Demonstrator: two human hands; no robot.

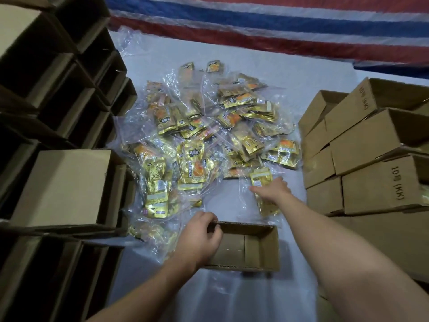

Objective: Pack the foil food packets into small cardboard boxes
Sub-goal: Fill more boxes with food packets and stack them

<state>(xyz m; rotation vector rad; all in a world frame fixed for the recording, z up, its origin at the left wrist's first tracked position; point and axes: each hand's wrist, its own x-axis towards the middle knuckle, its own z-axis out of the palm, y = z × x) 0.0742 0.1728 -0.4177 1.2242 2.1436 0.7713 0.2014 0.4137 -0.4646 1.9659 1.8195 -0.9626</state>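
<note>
A small open cardboard box (262, 247) sits empty on the pale table in front of me. My left hand (199, 235) grips its left rim, fingers curled over the edge. Beyond it lies a heap of gold foil food packets (197, 135) bundled in clear plastic bags. My right hand (274, 189) reaches forward with fingers spread over one bag of gold packets (262, 180) at the heap's near right edge; whether it grips the bag is unclear.
Empty open cardboard boxes (58, 187) are stacked on my left. Packed brown boxes (371, 159) are stacked on the right. A red, white and blue striped sheet (278, 24) hangs behind the table.
</note>
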